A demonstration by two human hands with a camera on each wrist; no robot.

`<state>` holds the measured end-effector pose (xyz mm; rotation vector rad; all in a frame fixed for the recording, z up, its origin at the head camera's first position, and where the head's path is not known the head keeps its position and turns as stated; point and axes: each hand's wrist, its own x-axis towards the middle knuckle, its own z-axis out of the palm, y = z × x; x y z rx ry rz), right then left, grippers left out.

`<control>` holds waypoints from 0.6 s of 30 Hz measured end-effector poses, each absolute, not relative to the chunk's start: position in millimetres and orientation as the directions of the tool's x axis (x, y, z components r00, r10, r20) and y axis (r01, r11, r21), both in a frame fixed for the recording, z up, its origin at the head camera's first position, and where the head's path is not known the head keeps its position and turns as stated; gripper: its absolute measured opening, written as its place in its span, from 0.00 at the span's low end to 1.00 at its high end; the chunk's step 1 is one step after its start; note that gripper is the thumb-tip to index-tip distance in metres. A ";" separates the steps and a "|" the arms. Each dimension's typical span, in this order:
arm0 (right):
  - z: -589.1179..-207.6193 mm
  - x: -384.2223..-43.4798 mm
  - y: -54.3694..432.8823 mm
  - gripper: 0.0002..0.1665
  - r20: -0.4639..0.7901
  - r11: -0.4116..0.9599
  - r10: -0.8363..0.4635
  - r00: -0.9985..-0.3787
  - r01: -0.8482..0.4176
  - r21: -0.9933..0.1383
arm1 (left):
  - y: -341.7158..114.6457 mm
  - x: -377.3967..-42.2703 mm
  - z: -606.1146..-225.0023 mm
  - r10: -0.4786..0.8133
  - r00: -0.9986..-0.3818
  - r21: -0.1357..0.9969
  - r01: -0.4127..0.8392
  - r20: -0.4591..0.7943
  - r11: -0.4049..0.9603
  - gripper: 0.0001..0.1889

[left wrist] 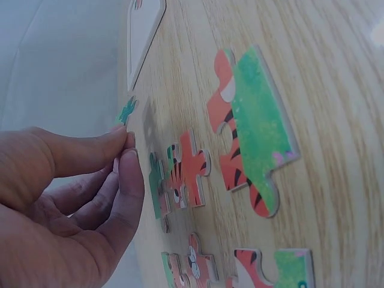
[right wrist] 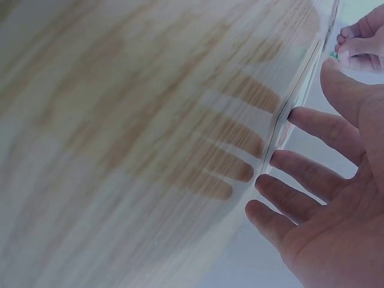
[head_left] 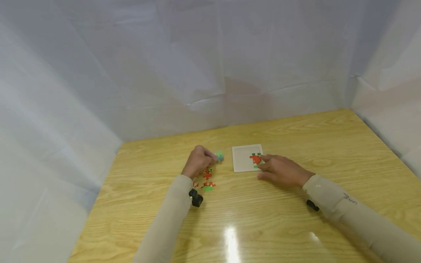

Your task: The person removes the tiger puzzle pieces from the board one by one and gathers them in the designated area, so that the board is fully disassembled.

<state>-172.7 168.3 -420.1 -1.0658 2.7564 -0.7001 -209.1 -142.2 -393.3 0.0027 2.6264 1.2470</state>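
My left hand point(head_left: 198, 161) pinches a green and blue jigsaw piece point(head_left: 219, 156) between thumb and fingertips, to the left of a square white puzzle tray point(head_left: 241, 160). In the left wrist view, only the outer end of that piece point(left wrist: 127, 110) shows past the fingertips. Inside the tray's right side sits a red and green puzzle section point(head_left: 256, 159). My right hand point(head_left: 283, 171) reaches over the tray's right edge, fingertips right by that section. Its fingers are spread and nearly straight in the right wrist view, with nothing gripped.
Several loose puzzle pieces with orange, black-striped and green parts lie beside and below my left hand, including a large green and orange piece point(left wrist: 261, 114). A wooden table point(head_left: 263, 226) carries everything. White sheeting point(head_left: 184, 65) hangs behind the table and at both sides.
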 end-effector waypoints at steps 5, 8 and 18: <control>-420.3 -172.8 168.4 0.22 0.071 0.646 -0.661 -0.747 -0.615 -0.453 | -140.7 -208.7 -394.8 0.109 -0.968 0.763 -0.104 -0.224 0.638 0.05; -420.2 -171.9 168.1 0.22 0.067 0.647 -0.659 -0.749 -0.610 -0.458 | -138.6 -208.5 -395.2 0.113 -0.967 0.759 -0.104 -0.229 0.643 0.05; -421.2 -171.8 167.4 0.22 0.055 0.652 -0.652 -0.756 -0.595 -0.470 | -131.6 -210.2 -397.2 0.090 -0.966 0.733 -0.122 -0.243 0.669 0.05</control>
